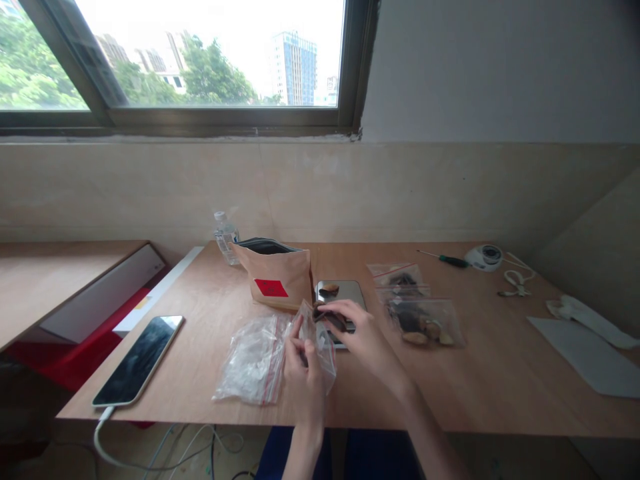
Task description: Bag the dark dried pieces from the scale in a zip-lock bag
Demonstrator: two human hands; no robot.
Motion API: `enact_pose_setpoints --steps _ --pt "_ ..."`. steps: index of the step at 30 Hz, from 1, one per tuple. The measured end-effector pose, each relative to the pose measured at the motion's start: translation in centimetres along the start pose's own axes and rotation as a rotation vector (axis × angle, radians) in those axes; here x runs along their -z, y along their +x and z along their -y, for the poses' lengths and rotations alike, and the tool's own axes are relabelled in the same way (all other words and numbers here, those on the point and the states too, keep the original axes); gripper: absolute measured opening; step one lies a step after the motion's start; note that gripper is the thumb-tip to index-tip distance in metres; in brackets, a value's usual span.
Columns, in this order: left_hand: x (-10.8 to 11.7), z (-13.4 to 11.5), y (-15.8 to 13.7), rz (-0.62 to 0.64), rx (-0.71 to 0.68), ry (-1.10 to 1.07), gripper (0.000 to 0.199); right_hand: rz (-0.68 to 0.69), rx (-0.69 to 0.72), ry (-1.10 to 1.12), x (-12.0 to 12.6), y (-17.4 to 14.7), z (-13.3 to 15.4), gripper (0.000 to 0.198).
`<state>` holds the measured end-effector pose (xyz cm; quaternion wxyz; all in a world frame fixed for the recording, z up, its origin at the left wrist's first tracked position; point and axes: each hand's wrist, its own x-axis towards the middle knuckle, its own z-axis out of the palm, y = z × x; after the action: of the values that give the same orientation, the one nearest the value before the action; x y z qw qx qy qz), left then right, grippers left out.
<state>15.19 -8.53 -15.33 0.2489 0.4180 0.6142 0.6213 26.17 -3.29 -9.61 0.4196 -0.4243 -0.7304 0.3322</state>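
My left hand (305, 367) is closed on a clear zip-lock bag (328, 370), holding it upright near its mouth. At the bag's opening, my right hand (363, 333) pinches dark brown pieces that look like dried mushrooms (334, 319); my fingers partly cover them. Behind my hands lies a small silver-topped scale (356, 293), with one brown dried mushroom (329, 291) on its plate. Left of my left hand is a pile of clear zip-lock bags (250, 363). A brown paper pouch (280, 270) with a red label stands with its top open just behind.
Filled zip-lock bags (425, 320) of dark and tan pieces lie to the right. A phone (140, 360) with a charging cable is at the left. At the back are a water bottle (226, 237), a screwdriver (453, 261) and a white dome camera (483, 257).
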Motion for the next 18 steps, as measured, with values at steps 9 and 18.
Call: enact_pose_setpoints --steps 9,18 --pt "0.3 0.6 -0.3 0.008 -0.024 -0.033 0.024 0.208 0.12 -0.309 -0.6 -0.9 1.6 0.051" --pt "0.7 0.9 -0.5 -0.029 -0.004 -0.044 0.022 0.36 0.085 -0.195 -0.7 -0.9 3.6 0.053"
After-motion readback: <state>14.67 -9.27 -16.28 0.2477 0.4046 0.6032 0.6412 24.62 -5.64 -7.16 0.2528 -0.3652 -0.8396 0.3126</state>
